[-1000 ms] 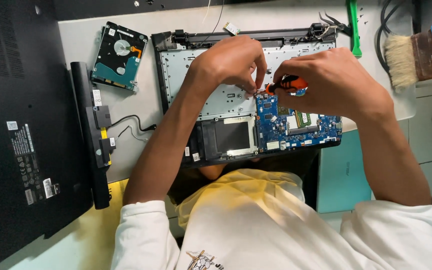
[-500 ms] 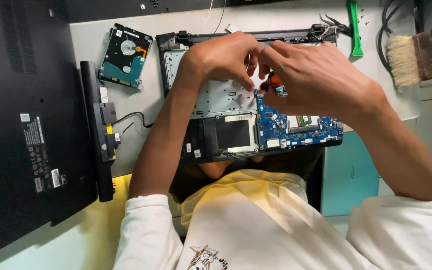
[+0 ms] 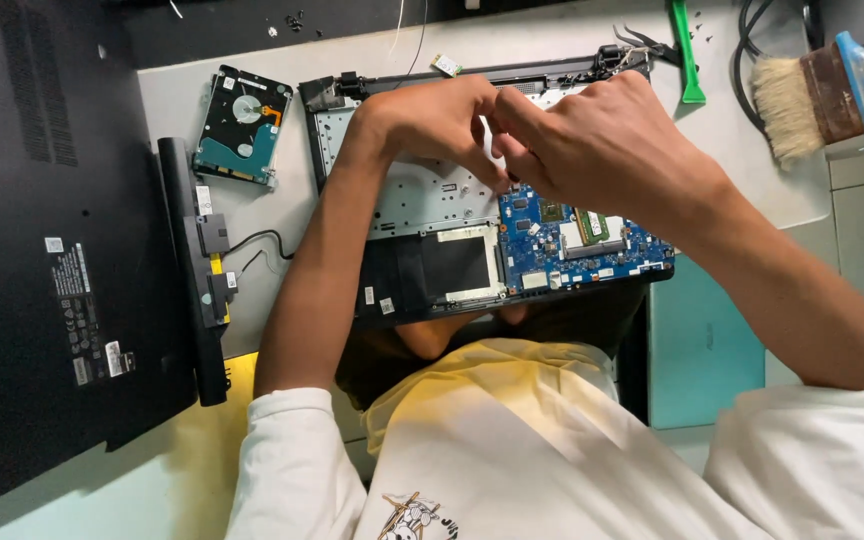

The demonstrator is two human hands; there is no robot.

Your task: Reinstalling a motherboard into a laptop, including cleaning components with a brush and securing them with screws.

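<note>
Both hands, left hand [image 3: 442,120] and right hand [image 3: 592,140], fingertips pinched together over blue circuit board [image 3: 582,240] directly below (grasped item hidden, cannot tell).

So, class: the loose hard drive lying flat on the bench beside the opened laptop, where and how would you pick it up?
Probably grip the hard drive by its two long edges, coming from above with fingers on opposite sides. It lies flat with its circuit board facing up, so pinching the edges keeps fingers off the exposed board, and bare bench around it leaves room.
</note>
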